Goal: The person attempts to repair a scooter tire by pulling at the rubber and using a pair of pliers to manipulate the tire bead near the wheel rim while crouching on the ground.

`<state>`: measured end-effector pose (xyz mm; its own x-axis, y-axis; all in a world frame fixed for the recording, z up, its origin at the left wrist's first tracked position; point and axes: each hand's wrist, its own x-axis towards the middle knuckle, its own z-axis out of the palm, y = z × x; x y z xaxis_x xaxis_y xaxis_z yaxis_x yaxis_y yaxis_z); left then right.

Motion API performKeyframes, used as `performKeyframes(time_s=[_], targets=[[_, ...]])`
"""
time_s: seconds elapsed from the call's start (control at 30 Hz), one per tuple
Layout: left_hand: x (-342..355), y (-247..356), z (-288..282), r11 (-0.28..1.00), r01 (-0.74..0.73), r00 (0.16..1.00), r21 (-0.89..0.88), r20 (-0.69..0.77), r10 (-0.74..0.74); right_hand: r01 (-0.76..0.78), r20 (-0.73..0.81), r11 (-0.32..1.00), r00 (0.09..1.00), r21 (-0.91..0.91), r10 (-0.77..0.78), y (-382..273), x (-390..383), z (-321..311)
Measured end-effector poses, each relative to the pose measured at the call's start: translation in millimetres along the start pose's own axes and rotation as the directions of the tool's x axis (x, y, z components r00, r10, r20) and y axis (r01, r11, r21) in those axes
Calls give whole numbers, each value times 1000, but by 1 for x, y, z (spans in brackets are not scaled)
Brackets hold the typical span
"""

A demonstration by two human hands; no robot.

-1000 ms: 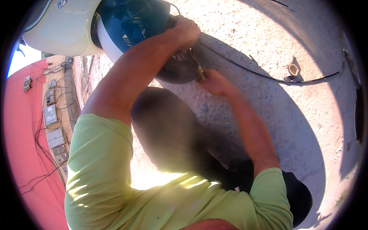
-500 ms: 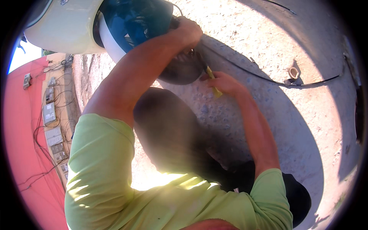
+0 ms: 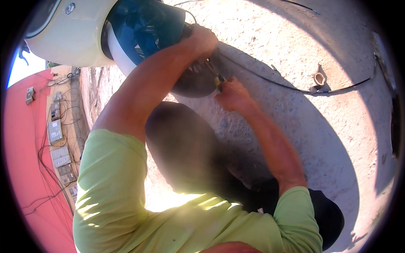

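Observation:
A scooter's front end leans in from the top left, with a glossy teal front mudguard (image 3: 145, 29) above a dark wheel (image 3: 196, 82). My left hand (image 3: 203, 40) curls in beside the mudguard, over the wheel's hub area; its fingers bend out of sight around something hidden. Just below and to the right, my right hand (image 3: 233, 93) is closed around a hand tool (image 3: 219, 80) with a yellow and dark handle. The tool's metal end points up toward the hub, under my left hand. Its exact kind is not clear.
From near the wheel a black cable (image 3: 270, 80) runs right across the rough ground. Beside it lies a tan ring-shaped piece (image 3: 319, 79). Another thin dark cable (image 3: 300, 6) lies at the top. Meter boxes (image 3: 55, 130) and loose wires line the pink wall (image 3: 27, 152) on the left.
My right hand has moved slightly left and tightened around the tool, bringing it closer to the hub. My left hand stays by the wheel, shifted slightly in the picture.

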<state>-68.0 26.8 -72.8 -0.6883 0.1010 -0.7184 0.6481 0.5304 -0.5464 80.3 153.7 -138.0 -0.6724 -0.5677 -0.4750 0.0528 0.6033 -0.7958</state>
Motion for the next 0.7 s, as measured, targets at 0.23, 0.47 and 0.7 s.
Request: performKeyframes(time_s=[0.23,0.47,0.7], targets=[[2,2,-4,1000,29,999,5,23,-29,-44,-63,994,997,-96,38,-4,-5,15],[-1,3,-9,1000,20,999,-4,49,-20,7,-154,985,987,-170,-34,-2,-12,19],[-2,3,-12,1000,19,999,-1,47,-19,-12,-129,972,992,-235,-18,-2,-8,22]])
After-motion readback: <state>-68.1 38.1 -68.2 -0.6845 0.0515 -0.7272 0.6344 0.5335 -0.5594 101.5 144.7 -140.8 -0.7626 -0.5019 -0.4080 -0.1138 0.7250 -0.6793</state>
